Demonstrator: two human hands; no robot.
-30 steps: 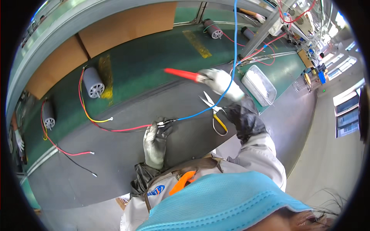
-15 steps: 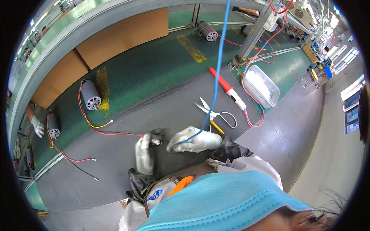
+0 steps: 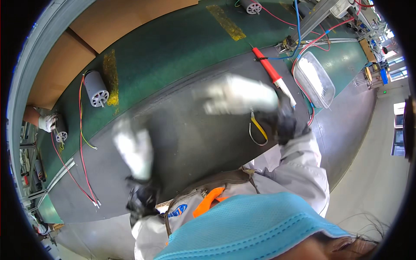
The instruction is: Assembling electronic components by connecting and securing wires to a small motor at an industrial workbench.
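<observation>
Both my hands wear pale gloves and are smeared by motion. My left hand [image 3: 133, 147] is over the dark mat [image 3: 182, 143], thumb apart from the fingers, with nothing visible in it. My right hand [image 3: 240, 94] stretches its fingers leftward over the mat and appears to hold nothing. Under its wrist show the yellow-and-grey handles of scissors [image 3: 260, 125]; their blades are hidden. Beyond that wrist lies a red-and-white test probe [image 3: 268, 66], with a blue lead [image 3: 298, 32] ending in a dark clip across it. Left of my left hand, a grey motor [image 3: 96, 89] trails red and yellow wires [image 3: 81, 130].
At the far left, another person's gloved hand [image 3: 47, 123] touches a second motor [image 3: 61, 130]. A clear plastic box [image 3: 315, 80] holding white pieces stands at the right. Brown cardboard [image 3: 121, 26] lines the back, and another motor [image 3: 251, 6] lies at the far edge.
My hands have moved apart. The motor wires have left my left hand and lie further left on the mat. The blue lead has left my right hand. The other person's hand has reached the far-left motor.
</observation>
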